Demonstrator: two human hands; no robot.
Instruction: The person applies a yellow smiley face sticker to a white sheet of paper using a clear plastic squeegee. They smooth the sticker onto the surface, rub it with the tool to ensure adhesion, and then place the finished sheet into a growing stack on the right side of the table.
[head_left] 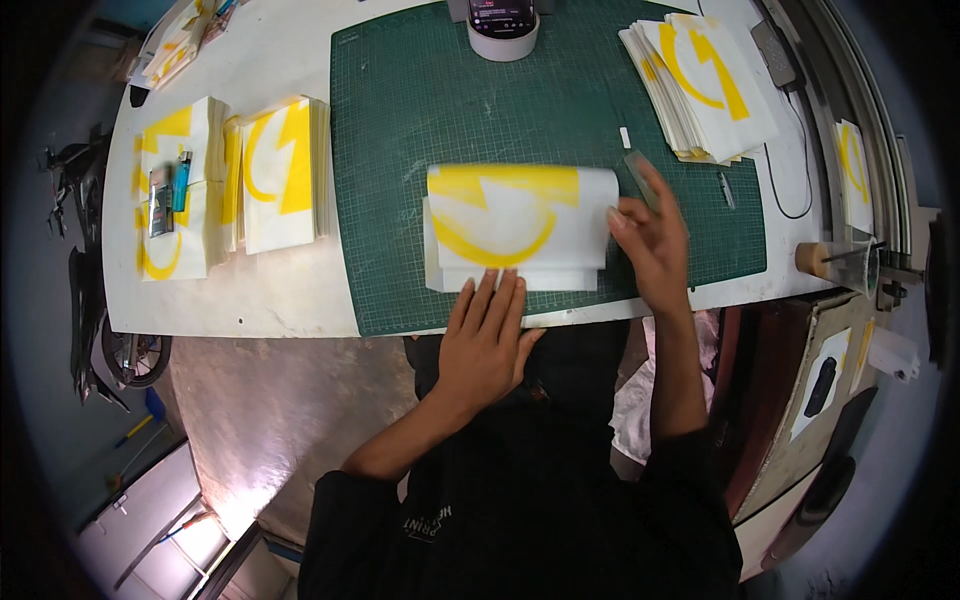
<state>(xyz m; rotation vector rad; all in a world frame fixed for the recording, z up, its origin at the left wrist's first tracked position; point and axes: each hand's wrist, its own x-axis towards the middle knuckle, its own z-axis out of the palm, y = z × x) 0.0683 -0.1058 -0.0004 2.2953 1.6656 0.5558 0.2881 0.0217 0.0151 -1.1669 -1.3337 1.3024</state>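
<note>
A white sheet with a yellow print (520, 215) lies folded over on the green cutting mat, its lower layers showing at the left and front. My left hand (487, 330) is flat on its front edge, fingers stretched out and close together. By the sheet's right edge is my right hand (655, 245), its thumb and fingers bent and the index finger pointing up. A narrow translucent strip (637, 172) runs into the right hand's fingers, which seem to hold it; the grip is partly hidden and slightly blurred.
The green cutting mat (400, 110) covers the middle of the white table (280, 305). Printed stacks stand left (280, 180) and back right (700, 90). A turquoise lighter (182, 180) rests on the far-left stack. A phone on a round stand (503, 40) and a clear cup (850, 265) flank the work area.
</note>
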